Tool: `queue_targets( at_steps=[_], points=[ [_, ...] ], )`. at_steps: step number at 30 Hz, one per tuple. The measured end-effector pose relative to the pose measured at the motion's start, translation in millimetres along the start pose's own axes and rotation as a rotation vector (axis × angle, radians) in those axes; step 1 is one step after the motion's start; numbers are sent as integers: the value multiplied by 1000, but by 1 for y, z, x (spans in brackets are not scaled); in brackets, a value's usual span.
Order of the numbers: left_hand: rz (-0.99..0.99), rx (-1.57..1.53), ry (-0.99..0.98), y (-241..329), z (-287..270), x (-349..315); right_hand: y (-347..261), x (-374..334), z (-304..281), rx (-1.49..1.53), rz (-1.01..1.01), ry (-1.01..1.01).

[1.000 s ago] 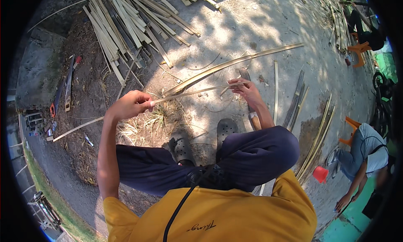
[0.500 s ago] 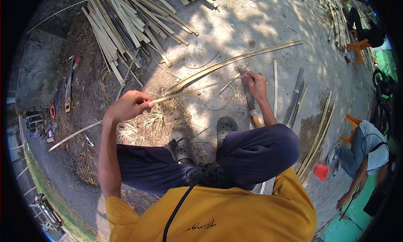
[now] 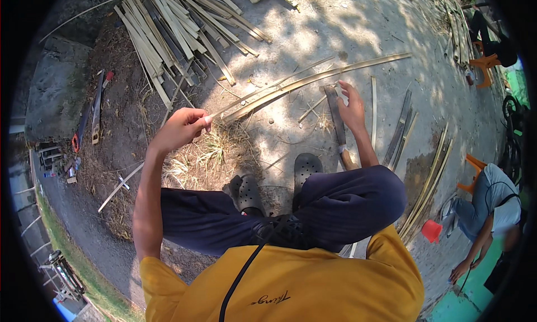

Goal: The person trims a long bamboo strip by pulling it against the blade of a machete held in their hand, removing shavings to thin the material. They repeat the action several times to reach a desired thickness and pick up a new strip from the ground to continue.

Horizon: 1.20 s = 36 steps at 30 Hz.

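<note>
My left hand pinches a long thin bamboo strip. The strip runs from my fingertips up and to the right, and a pale length also shows beyond my forearm at lower left. Just beneath it, a wider split bamboo piece lies on the ground. My right hand is empty, its fingers apart, beside the blade of a large knife. The knife lies on the ground, wooden handle toward my right knee.
A heap of bamboo slats spreads at the top left. A handsaw lies at far left. More strips and a red container are on the right, near a seated person and orange stools.
My right hand has let go of the strip and opened. The strip's freed end has swung away toward the far side, while my left hand keeps its pinch.
</note>
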<state>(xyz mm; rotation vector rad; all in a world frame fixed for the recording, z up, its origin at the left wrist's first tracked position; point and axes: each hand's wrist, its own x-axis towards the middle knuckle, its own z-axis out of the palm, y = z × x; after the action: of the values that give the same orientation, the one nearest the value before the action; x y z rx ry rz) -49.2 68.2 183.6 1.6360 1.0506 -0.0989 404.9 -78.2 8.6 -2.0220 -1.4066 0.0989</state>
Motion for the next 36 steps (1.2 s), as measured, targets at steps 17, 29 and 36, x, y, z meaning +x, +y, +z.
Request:
queue_targets(
  at_steps=[17, 29, 36],
  points=[
    [101, 149, -28, 5, 36, 23, -93, 2, 5, 1135, 428, -819],
    [138, 150, -36, 6, 38, 25, -89, -7, 11, 1080, 457, -737],
    [94, 195, -8, 7, 31, 22, -65, -9, 16, 1132, 531, -679]
  ],
)
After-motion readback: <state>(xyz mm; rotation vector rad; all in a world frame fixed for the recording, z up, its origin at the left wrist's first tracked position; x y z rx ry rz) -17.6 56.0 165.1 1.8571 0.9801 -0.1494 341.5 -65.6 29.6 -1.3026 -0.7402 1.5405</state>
